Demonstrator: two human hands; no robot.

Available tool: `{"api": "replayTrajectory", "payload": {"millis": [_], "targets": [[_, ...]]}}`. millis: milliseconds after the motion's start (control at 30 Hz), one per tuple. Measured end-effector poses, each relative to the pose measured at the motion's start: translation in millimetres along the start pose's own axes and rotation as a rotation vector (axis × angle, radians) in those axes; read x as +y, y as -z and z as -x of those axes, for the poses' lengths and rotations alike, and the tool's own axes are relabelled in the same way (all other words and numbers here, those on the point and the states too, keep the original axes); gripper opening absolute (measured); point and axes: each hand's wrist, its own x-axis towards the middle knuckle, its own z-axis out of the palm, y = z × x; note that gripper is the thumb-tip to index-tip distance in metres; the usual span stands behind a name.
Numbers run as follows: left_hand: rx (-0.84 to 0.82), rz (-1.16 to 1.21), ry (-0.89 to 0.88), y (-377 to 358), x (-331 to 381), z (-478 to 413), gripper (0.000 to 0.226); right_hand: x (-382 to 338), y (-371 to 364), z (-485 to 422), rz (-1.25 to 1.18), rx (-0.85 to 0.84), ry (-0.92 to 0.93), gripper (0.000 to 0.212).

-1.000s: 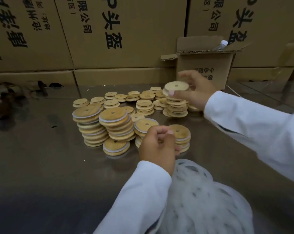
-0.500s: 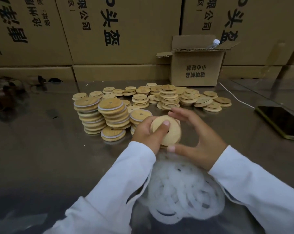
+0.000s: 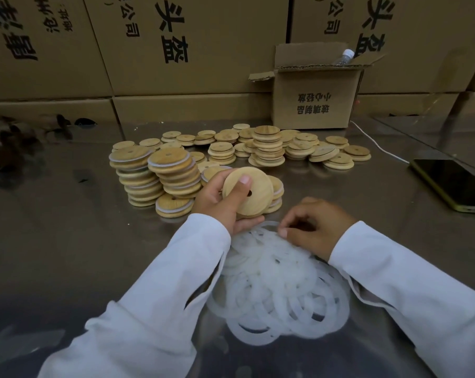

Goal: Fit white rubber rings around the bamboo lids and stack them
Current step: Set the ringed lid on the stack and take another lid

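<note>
— While the left hand [image 3: 217, 203] grips one bamboo lid [image 3: 258, 204] at frame centre, thumb across its face, what's the right hand [image 3: 318, 230] doing?

— Fingers curled down on the white rings [image 3: 274, 290], lower centre. Pinching one? Can't tell. Ringed stacks [image 3: 173, 173] stand just left of the lid.

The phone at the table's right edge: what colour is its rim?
Yellow-green, around the dark screen of the phone; the head view shows it.
</note>
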Motion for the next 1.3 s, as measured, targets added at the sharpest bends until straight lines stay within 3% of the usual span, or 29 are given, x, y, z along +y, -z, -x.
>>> {"api": "replayTrajectory", "payload": {"millis": [133,467,600,767,1033,1300], "targets": [[0.023,0.000,0.014,3.6,-0.8,-1.0,0.008,-1.1,-0.9,-0.3,-0.116,0.021,-0.051,0.019],[-0.004,-0.002,0.113,1.2,2.3,0.0,0.010,-11.1,12.0,3.4,-0.699,0.153,0.086,0.015],[-0.022,0.114,0.296,-3.2,6.1,0.8,0.038,-16.5,5.6,0.2,-0.850,0.272,-0.039,0.017],[-0.152,-0.096,0.146,-2.1,-3.1,4.3,0.006,-22.5,-3.2,-1.4,-0.869,0.374,-0.116,0.014],[-0.197,-0.127,0.095,-4.6,-3.2,5.1,0.016,-25.1,-7.0,-0.8,-0.764,0.466,-0.105,0.011],[-0.197,-0.205,-0.116,-6.8,-2.0,6.1,0.018,-25.3,-5.5,-2.6,-0.711,0.573,-0.053,0.017]]}}
